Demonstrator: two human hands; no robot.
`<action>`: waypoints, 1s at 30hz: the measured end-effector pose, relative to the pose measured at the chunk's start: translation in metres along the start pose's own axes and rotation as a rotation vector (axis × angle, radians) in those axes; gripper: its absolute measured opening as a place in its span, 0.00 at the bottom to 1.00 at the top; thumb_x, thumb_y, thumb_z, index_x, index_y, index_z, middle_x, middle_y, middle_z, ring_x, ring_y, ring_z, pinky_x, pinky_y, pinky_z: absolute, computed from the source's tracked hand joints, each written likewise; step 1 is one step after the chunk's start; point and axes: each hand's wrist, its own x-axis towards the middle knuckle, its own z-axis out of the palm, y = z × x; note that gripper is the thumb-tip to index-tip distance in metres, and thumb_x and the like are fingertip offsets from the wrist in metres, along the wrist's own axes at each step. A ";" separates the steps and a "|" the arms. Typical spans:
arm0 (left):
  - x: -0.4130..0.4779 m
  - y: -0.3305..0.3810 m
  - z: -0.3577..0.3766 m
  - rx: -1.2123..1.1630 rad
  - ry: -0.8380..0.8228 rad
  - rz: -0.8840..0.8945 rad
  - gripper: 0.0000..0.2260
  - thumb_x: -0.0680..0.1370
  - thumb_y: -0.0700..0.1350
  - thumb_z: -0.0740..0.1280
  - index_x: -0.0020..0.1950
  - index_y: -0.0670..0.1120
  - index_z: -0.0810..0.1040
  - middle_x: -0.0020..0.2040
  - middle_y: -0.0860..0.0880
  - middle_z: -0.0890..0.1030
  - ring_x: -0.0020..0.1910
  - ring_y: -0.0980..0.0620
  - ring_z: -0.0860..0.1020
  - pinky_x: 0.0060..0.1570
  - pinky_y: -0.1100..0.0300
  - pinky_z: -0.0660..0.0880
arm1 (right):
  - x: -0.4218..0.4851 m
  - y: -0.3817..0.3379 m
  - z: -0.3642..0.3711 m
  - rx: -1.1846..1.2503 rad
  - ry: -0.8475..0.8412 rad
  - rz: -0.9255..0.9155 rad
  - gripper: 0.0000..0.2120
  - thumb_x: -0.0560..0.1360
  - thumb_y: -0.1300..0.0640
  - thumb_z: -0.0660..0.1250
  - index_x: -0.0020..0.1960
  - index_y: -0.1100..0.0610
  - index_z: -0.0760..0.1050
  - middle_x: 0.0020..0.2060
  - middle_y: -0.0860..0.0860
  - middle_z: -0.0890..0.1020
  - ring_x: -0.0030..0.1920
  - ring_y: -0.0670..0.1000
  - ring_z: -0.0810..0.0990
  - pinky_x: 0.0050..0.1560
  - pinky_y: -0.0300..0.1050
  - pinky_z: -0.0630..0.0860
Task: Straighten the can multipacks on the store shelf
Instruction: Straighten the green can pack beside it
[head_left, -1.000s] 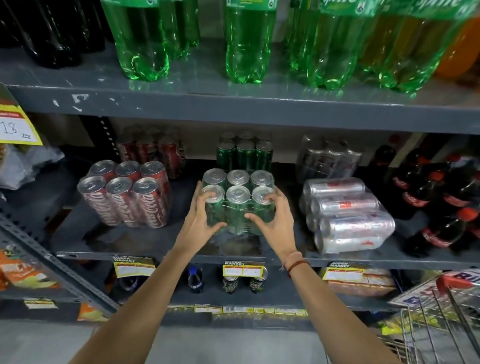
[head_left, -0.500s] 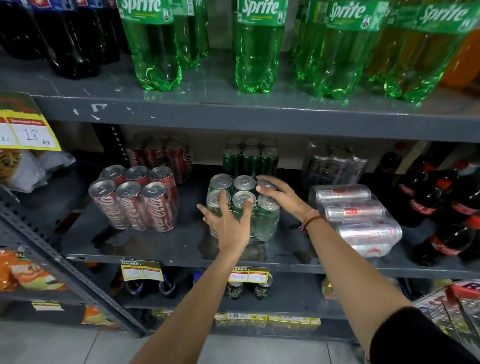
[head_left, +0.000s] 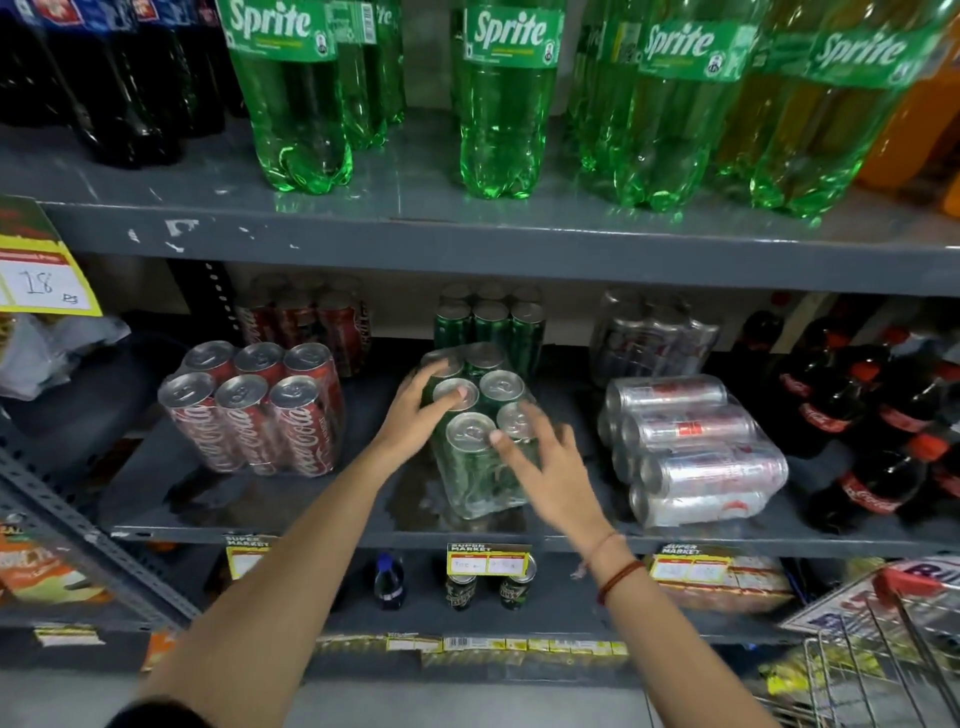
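Note:
A shrink-wrapped green can multipack (head_left: 480, 470) stands upright mid-shelf, turned at an angle with a short end toward me. My left hand (head_left: 415, 410) grips its top left, fingers over the can tops. My right hand (head_left: 550, 467) is spread against its front right corner, blurred, thumb by the front can. To the left a red Coca-Cola multipack (head_left: 254, 415) stands upright and slightly tilted. On the right a silver can multipack (head_left: 691, 447) lies on its side.
Behind stand further red (head_left: 311, 317), green (head_left: 488, 317) and silver (head_left: 649, 332) packs. Small cola bottles (head_left: 883, 415) crowd the shelf's right end. Sprite bottles (head_left: 504, 104) fill the shelf above. The grey shelf edge (head_left: 311, 535) carries price tags. A wire cart (head_left: 883, 654) stands at lower right.
The green pack has turned from broadside to short end forward. My left hand shifted from its front to its top left. My right hand came from the back right to the front right.

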 end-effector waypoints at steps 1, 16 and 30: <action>-0.010 0.002 0.004 -0.041 0.107 -0.042 0.21 0.76 0.49 0.67 0.68 0.48 0.70 0.69 0.46 0.70 0.68 0.49 0.68 0.70 0.50 0.64 | 0.007 0.003 -0.010 0.062 -0.021 0.016 0.34 0.71 0.31 0.59 0.74 0.41 0.57 0.71 0.57 0.65 0.72 0.61 0.63 0.68 0.49 0.61; -0.078 0.039 0.137 0.006 0.445 -0.320 0.44 0.68 0.61 0.71 0.74 0.57 0.47 0.75 0.41 0.32 0.74 0.37 0.36 0.68 0.34 0.50 | 0.148 -0.033 -0.008 -0.090 -0.516 -0.203 0.26 0.72 0.42 0.69 0.68 0.44 0.69 0.73 0.51 0.67 0.72 0.52 0.64 0.70 0.47 0.60; -0.016 -0.004 0.002 0.234 -0.128 0.003 0.42 0.57 0.51 0.81 0.66 0.56 0.63 0.67 0.48 0.63 0.67 0.50 0.65 0.68 0.59 0.61 | 0.087 0.022 -0.027 0.075 -0.049 -0.053 0.31 0.70 0.39 0.69 0.70 0.49 0.69 0.67 0.53 0.64 0.71 0.55 0.63 0.70 0.40 0.55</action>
